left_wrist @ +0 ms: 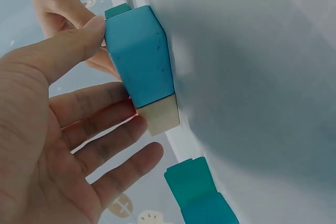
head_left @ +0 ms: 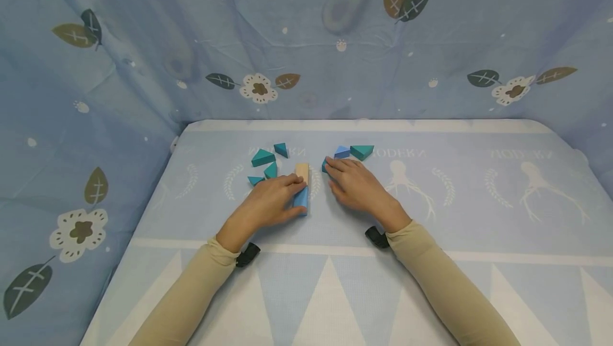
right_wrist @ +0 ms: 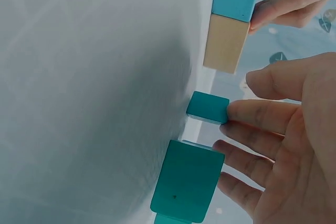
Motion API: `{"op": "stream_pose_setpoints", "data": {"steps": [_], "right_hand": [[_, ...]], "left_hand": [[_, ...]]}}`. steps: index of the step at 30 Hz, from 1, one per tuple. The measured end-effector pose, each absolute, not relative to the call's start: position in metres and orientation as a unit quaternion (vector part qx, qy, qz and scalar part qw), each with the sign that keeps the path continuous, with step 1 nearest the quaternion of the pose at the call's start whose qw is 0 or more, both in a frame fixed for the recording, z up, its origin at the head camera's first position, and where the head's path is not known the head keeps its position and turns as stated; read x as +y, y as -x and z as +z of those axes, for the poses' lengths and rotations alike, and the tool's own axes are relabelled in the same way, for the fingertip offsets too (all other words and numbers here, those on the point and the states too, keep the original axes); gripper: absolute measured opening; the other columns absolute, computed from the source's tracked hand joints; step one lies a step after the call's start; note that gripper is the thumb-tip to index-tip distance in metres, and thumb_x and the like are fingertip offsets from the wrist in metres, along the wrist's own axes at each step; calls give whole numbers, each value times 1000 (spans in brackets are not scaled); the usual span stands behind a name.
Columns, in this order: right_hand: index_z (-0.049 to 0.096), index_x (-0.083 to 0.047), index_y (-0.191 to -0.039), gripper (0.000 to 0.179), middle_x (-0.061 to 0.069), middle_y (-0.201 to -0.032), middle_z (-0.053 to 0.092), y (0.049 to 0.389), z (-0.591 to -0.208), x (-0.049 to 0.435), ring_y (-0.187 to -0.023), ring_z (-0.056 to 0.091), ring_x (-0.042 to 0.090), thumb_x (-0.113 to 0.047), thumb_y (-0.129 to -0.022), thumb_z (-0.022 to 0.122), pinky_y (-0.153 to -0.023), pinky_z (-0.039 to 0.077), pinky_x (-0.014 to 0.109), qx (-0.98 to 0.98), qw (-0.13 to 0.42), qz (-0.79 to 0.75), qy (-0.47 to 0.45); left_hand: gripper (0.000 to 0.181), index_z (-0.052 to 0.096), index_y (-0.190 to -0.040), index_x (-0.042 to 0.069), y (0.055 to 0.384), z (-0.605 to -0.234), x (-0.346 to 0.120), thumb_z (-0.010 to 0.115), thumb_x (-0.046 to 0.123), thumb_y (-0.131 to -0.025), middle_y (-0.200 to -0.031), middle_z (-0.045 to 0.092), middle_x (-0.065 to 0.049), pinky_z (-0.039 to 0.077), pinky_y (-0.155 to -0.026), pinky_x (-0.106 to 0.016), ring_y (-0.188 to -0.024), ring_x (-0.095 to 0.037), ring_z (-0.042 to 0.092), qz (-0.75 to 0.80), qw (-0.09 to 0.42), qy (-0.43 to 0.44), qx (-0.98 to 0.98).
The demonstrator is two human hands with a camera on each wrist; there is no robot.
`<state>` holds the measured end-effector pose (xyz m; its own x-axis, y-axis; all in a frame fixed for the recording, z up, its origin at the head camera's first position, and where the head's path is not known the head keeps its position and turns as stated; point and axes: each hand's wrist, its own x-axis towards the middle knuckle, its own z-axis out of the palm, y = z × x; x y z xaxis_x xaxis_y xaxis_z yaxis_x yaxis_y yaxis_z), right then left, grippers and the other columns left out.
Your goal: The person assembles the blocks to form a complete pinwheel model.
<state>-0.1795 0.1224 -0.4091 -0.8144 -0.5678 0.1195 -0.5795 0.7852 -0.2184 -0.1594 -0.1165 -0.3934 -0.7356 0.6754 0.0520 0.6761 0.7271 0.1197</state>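
On the table, my left hand (head_left: 270, 199) holds a light-blue block (head_left: 300, 200) by its side, thumb near the close end and fingertips near the far end. A natural-wood block (head_left: 302, 170) lies in line against its far end. To the right, my right hand (head_left: 356, 183) touches a small teal block (right_wrist: 208, 107) with its fingertips, fingers fairly straight and thumb apart; in the head view the hand mostly covers this block. Beyond the right hand's fingers lie a blue triangular block (head_left: 342, 152) and a green triangular block (head_left: 362, 151).
Left of the wooden block lie several loose triangular blocks: a green one (head_left: 263, 157), a dark teal one (head_left: 281, 149), another green one (head_left: 271, 170) and a small teal one (head_left: 256, 180). A patterned cloth (head_left: 306, 42) hangs behind the table (head_left: 479, 191).
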Motion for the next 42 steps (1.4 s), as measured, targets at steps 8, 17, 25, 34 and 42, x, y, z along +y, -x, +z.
{"op": "stream_pose_setpoints", "data": {"steps": [8, 17, 25, 34, 42], "right_hand": [[50, 0, -141, 48, 15, -151, 43, 181, -412, 122, -137, 45, 34, -20, -99, 57, -112, 36, 50, -942, 26, 131, -309], [50, 1, -141, 48, 16, -151, 44, 184, -412, 125, -136, 45, 34, -19, -98, 59, -111, 37, 50, -938, 32, 140, -316], [48, 0, -143, 49, 15, -152, 42, 188, -413, 123, -137, 44, 36, -19, -99, 57, -112, 36, 51, -938, 17, 142, -316], [46, -4, -145, 47, 11, -154, 41, 204, -411, 107, -140, 40, 34, -16, -100, 54, -116, 33, 47, -934, -13, 154, -322], [46, -5, -146, 45, 9, -156, 38, 216, -412, 98, -143, 36, 33, -14, -102, 47, -117, 30, 48, -927, -48, 218, -302]], "left_hand": [[61, 63, -131, 6, 159, -392, -117, 74, 44, -85, -131, 62, -7, 54, -92, -35, -116, -22, 63, -69, 5, 356, -932], [59, 63, -132, 6, 162, -391, -115, 74, 43, -86, -133, 61, -6, 54, -92, -36, -120, -23, 61, -77, 0, 363, -929], [59, 63, -131, 8, 164, -393, -115, 73, 44, -86, -132, 61, -5, 55, -90, -35, -117, -21, 62, -75, -10, 366, -928], [59, 63, -131, 7, 162, -394, -118, 74, 43, -86, -131, 61, -4, 55, -88, -34, -114, -19, 63, -77, -10, 365, -928], [59, 63, -132, 8, 161, -394, -119, 73, 44, -87, -132, 60, -4, 56, -87, -33, -115, -19, 62, -74, -7, 367, -927]]}}
